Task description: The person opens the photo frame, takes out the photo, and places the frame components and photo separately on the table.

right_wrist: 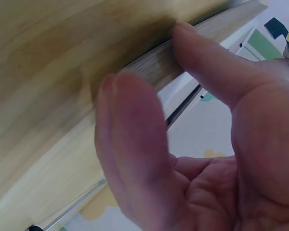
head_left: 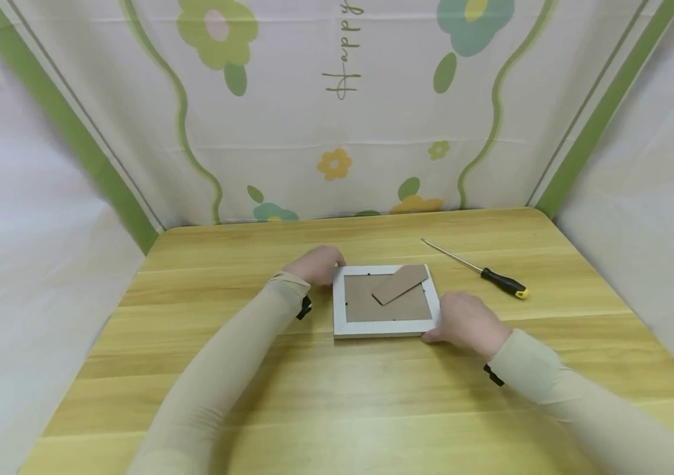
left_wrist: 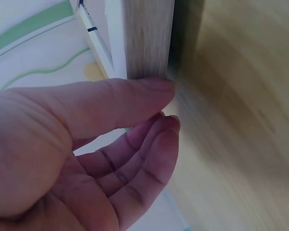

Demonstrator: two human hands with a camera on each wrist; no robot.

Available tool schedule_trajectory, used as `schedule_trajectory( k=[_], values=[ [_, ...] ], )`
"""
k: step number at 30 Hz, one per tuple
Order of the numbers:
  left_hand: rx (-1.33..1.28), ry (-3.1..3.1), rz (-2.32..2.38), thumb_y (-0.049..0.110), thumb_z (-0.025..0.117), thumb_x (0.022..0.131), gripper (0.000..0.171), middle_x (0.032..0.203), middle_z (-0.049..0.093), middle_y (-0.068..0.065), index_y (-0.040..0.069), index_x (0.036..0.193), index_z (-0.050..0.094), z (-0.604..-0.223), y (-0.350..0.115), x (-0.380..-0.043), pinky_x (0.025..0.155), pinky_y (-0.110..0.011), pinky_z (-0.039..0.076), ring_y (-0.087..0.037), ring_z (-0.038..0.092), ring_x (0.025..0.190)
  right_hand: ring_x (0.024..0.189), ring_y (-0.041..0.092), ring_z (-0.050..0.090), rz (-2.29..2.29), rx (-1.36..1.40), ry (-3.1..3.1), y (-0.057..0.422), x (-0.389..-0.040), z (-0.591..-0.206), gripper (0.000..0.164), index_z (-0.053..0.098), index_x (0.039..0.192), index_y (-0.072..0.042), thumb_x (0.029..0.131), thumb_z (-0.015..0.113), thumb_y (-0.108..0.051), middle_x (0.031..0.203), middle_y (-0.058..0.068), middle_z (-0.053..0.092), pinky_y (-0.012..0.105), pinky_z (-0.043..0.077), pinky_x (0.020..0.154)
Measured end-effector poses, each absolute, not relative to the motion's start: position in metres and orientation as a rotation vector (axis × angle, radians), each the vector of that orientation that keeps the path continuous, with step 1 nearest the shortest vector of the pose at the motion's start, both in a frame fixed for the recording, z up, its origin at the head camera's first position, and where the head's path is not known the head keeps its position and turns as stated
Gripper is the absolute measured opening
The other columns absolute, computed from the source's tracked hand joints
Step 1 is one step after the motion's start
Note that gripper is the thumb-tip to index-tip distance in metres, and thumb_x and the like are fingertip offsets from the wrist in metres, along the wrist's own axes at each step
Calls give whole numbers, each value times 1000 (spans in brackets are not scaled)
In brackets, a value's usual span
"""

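Note:
A white picture frame (head_left: 382, 328) lies back side up on the wooden table, showing its brown backing board and a slanted brown easel leg (head_left: 401, 282). My left hand (head_left: 316, 264) is at the frame's far left corner; in the left wrist view, its thumb (left_wrist: 135, 98) lies against the wooden edge while the other fingers curl in below. At the near right corner, my right hand (head_left: 469, 322) holds the frame, thumb along the near edge and fingers by the right side. The right wrist view shows that thumb (right_wrist: 207, 62) touching the frame's edge (right_wrist: 221, 26).
To the right, beyond my right hand, a screwdriver (head_left: 500, 282) with a black and yellow handle lies on the table (head_left: 337, 409). A flowered cloth (head_left: 289, 119) hangs behind the table's back edge, with white cloth at both sides.

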State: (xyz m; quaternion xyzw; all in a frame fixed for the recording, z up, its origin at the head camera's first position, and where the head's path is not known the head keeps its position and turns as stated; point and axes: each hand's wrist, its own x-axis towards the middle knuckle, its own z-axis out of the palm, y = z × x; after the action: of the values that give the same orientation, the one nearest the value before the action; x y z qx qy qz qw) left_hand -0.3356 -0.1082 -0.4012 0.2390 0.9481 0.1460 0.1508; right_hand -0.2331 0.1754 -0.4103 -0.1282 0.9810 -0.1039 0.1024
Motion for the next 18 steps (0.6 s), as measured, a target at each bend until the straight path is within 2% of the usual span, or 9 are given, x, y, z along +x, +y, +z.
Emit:
schedule_trajectory(
  k=[6, 12, 15, 18],
  values=[
    [678, 2696, 448, -10, 62, 89, 40, 132, 62, -13, 1, 127, 66, -406, -111, -340, 96, -34, 49, -24, 56, 121, 56, 17, 44, -305, -412, 2918, 177, -235, -411, 49, 54, 72, -6, 68, 89, -40, 63, 3, 51, 30, 36, 49],
    [663, 2675, 508, -9, 63, 88, 40, 131, 62, -12, 2, 127, 67, -412, -115, -342, 86, -30, 49, -19, 58, 106, 55, 17, 43, -282, -403, 2929, 176, -234, -409, 49, 54, 72, -7, 69, 89, -41, 62, 3, 50, 30, 35, 49],
    [663, 2670, 517, -9, 61, 90, 40, 131, 62, -12, 2, 128, 66, -414, -117, -342, 87, -32, 49, -19, 57, 105, 56, 18, 44, -285, -401, 2922, 178, -234, -409, 50, 54, 74, -7, 70, 88, -42, 64, 3, 50, 30, 36, 51],
    [634, 2666, 518, -5, 57, 93, 40, 134, 60, -11, 3, 132, 63, -414, -118, -339, 95, -36, 48, -21, 56, 115, 61, 19, 48, -315, -409, 2892, 183, -234, -406, 49, 57, 79, -5, 72, 87, -44, 69, 4, 55, 33, 41, 54]
  ],
)
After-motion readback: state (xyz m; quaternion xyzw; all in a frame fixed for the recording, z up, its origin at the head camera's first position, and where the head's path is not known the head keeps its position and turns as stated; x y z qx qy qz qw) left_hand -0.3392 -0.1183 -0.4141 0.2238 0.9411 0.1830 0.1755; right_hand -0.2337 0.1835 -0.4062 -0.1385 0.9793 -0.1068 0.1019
